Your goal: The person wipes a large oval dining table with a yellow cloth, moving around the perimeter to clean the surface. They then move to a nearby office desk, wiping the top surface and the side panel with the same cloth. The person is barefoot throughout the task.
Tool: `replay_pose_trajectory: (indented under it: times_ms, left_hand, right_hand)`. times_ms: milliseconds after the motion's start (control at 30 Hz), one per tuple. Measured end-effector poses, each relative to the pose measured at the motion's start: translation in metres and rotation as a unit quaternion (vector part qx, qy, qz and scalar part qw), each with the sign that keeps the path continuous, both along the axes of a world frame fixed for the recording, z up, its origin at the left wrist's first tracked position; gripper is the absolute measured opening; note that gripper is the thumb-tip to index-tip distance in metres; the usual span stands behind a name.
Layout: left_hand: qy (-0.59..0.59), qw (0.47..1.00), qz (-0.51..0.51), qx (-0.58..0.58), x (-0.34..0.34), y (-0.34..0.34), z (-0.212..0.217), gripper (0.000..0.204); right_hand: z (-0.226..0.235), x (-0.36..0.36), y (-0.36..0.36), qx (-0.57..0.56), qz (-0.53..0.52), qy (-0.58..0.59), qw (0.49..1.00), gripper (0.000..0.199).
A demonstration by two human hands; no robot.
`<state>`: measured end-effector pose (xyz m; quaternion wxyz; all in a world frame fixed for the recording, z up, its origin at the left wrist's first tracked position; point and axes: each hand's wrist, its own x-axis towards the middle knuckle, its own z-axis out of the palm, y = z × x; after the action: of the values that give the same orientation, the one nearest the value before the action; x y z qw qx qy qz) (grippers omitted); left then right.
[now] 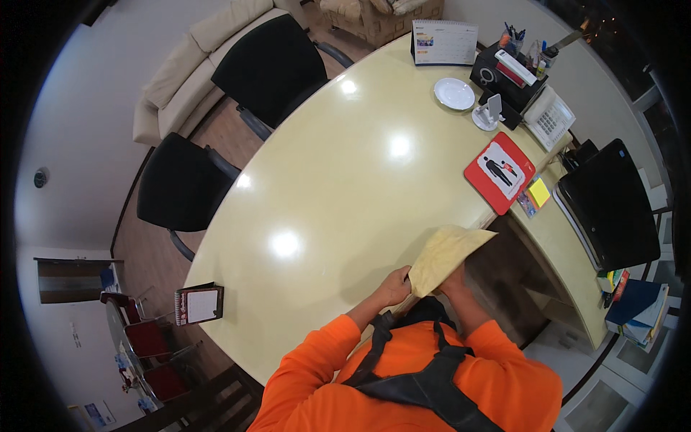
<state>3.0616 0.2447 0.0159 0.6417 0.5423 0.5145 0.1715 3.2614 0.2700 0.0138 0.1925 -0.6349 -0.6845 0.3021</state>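
Yellow cloth (445,255), held up over the near edge of a pale oval desk (345,180), is pinched at its lower corner by the left hand (394,285), whose fingers curl closed on it. The right hand (453,277) sits behind the cloth, mostly hidden; its grip cannot be told. Both orange sleeves rise from the bottom edge. To the right lies a red rectangular mat (499,173) with a white panel, and just beside it a small yellow sticky pad (538,192). Far off stand a white desk calendar (444,42) and a white saucer (454,93). A red-framed spiral notepad (199,304) rests at the near left.
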Motion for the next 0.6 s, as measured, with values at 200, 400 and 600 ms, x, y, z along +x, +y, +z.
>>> replay_pose_trajectory:
  times_ms: [200, 400, 600]
  left_hand:
    - [0.042, 0.991, 0.118, 0.04, 0.007, 0.028, 0.024, 0.052]
    - [0.131, 0.98, 0.128, 0.083, 0.013, 0.075, 0.062, 0.066]
    - [0.048, 0.977, 0.2, 0.054, -0.004, 0.104, 0.06, 0.057]
  right_hand:
    - [-0.006, -0.018, 0.055, 0.048, 0.032, -0.172, 0.983, 0.059]
    - [-0.019, -0.032, 0.154, 0.03, 0.004, -0.19, 0.981, 0.059]
    - [-0.033, -0.045, 0.327, 0.097, -0.051, -0.192, 0.975, 0.058]
